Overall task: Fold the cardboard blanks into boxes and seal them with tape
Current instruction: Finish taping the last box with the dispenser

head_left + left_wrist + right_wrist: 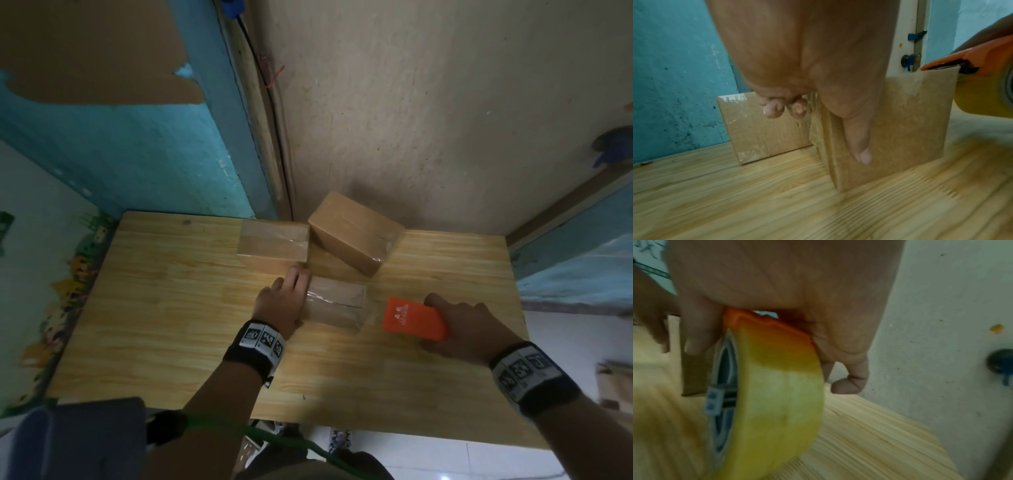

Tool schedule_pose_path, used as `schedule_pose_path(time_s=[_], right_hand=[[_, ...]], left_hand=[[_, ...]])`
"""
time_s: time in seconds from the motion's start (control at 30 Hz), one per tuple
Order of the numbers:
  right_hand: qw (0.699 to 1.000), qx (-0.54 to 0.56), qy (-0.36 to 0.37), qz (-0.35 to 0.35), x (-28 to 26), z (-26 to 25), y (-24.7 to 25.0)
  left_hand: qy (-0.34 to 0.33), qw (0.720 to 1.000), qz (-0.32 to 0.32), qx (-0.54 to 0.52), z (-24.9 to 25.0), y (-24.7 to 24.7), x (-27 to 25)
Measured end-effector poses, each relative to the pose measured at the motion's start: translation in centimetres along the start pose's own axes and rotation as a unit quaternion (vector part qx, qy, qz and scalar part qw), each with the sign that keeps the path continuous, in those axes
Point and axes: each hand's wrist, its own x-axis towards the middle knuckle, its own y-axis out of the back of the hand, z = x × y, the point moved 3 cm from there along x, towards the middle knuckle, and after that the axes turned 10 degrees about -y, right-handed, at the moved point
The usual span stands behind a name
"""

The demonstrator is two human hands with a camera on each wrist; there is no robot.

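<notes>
A small taped cardboard box [337,306] lies mid-table. My left hand [281,301] grips its left end. In the left wrist view the thumb [857,138] runs down the box's near face [910,126] and the fingers curl over the far side. My right hand [469,329] holds an orange tape dispenser [414,318] just right of the box, a small gap apart. The right wrist view shows the yellowish tape roll [777,394] under the orange frame [756,321], fingers wrapped round it.
Two more sealed boxes sit at the back of the wooden table [171,325]: one flat [274,245], one at an angle by the wall [354,233]. Walls close off the table's far edge. Tiled floor lies to the right.
</notes>
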Motion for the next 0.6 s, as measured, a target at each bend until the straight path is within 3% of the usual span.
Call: schedule_pose_path(time_s=[0.27, 0.43, 0.6], right_hand=[[0.993, -0.106, -0.042, -0.006, 2.1, -5.5, 0.9], [0.986, -0.154, -0.004, 0.065, 1.5, -8.2, 3.9], [0.977, -0.189, -0.022, 0.099, 0.5, -10.6, 4.9]], left_hand=[[0.003, 1.000, -0.012, -0.019, 0.3, 0.3, 0.5], [0.029, 0.999, -0.009, -0.042, 0.9, 0.3, 1.0], [0.036, 0.999, -0.009, -0.038, 1.0, -0.1, 1.2]])
